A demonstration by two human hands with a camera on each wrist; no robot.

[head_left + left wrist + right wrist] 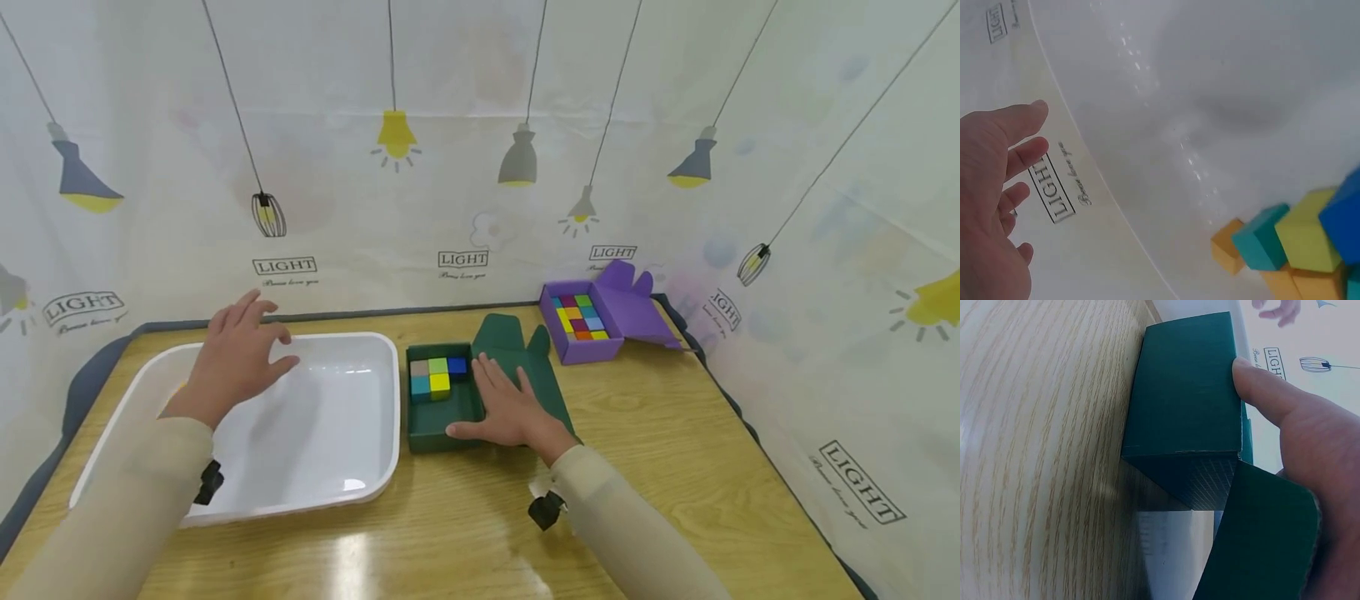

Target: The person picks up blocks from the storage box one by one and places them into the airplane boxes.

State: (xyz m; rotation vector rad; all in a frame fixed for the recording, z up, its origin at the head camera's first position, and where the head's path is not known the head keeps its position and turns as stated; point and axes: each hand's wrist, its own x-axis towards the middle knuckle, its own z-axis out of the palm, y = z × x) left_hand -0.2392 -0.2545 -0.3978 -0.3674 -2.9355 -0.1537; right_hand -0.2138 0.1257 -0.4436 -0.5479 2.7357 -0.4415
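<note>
My left hand [242, 357] hovers above the white tray [330, 450], fingers spread and loosely bent, holding nothing. In the left wrist view, several cubes lie in the tray, among them a teal cube [1261, 236], a yellow-green cube [1310, 232] and a blue cube [1344, 219]; the left arm hides most of them in the head view. My right hand [510, 412] rests over the right side of the green box [453, 429], fingers stretched and thumb at its near rim [1235, 362]. Inside the box, several coloured cubes, including a yellow cube [440, 386], sit toward the back.
The green box's lid [551, 392] lies folded out to the right, partly under the right hand. Farther back on the wooden table [645, 467] stands an open purple box [588, 350] with several coloured cubes inside. A lamp-print cloth [465, 200] hangs behind the table.
</note>
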